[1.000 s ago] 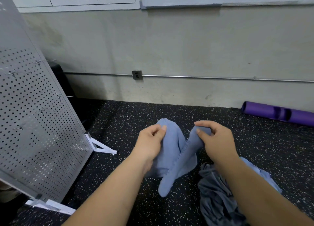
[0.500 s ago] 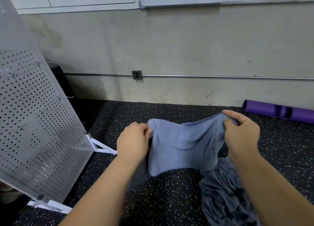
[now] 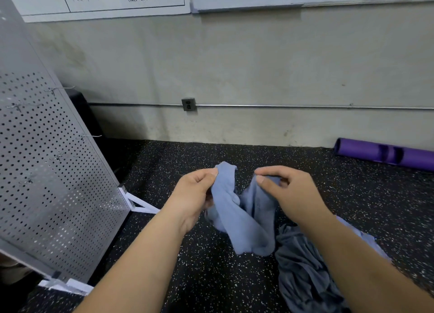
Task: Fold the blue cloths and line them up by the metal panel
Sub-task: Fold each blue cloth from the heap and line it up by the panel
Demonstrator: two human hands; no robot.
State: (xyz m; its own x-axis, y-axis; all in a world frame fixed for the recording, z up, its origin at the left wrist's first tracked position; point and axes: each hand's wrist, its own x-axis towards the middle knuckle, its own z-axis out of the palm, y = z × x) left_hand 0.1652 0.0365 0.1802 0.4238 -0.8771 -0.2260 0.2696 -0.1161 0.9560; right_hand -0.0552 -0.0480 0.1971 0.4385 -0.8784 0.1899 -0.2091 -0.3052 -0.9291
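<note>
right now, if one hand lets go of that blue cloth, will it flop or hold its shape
Probably flop: the blue cloth sags in soft folds between the left hand and right hand pinching its upper edge. Likely light, since fingertip pinches alone carry it. It may bunch rather than slide when pushed, like the crumpled pile beside it.

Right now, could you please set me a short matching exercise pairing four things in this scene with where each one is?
Things: 1 blue cloth; 2 metal panel; 3 purple roll; 4 crumpled pile.
Places: A along the wall, far right; B held by left hand and right hand; C on the floor, lower right; D standing at left.
Pairs: 1-B, 2-D, 3-A, 4-C.
</note>
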